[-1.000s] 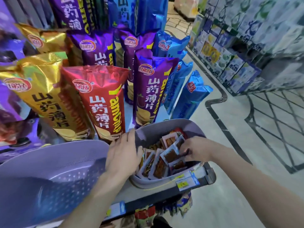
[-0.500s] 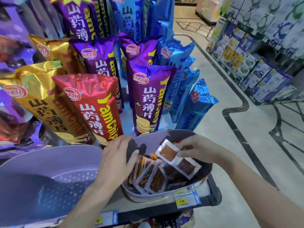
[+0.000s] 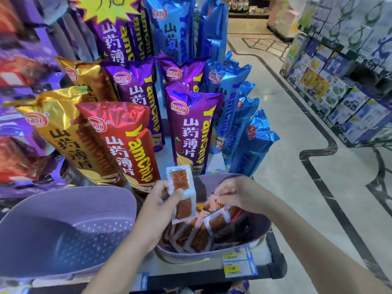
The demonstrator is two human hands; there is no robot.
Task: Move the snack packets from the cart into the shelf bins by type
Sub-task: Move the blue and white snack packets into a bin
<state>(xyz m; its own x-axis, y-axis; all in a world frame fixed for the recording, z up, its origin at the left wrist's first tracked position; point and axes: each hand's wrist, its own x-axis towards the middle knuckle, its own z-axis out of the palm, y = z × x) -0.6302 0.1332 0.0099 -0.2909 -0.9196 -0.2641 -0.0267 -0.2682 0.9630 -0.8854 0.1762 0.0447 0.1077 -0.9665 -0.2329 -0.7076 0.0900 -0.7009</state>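
Head view looks down on a lilac bin [image 3: 212, 254] sitting at the front edge of a shelf [image 3: 275, 270], and everything else is placed from that bin. Inside it lies a pile of small clear packets [image 3: 199, 236] with red-brown filling, most of them leaning on edge towards the near rim. Above the bin's left side, the left hand [image 3: 158, 200] holds a packet strip [image 3: 182, 198], two joined pouches standing upright, with the thumb and curled fingers clamped on its left edge. Above the bin's far side, the right hand [image 3: 231, 193] reaches in with its fingertips bunched together at the top of the pile; the blur there hides whether they actually pinch a packet. A yellow price tag [image 3: 233, 268] is fixed to the shelf edge just in front of the bin. Just left of the bin sits a second lilac bin [image 3: 63, 230] with a perforated bottom. Behind the bin stand tall yam chip bags: a red bag [image 3: 125, 145], a purple bag [image 3: 191, 128], a gold bag [image 3: 63, 134] further left and a blue bag [image 3: 252, 145] to the right. Right of the bin runs the pale floor [image 3: 297, 166] of the aisle.
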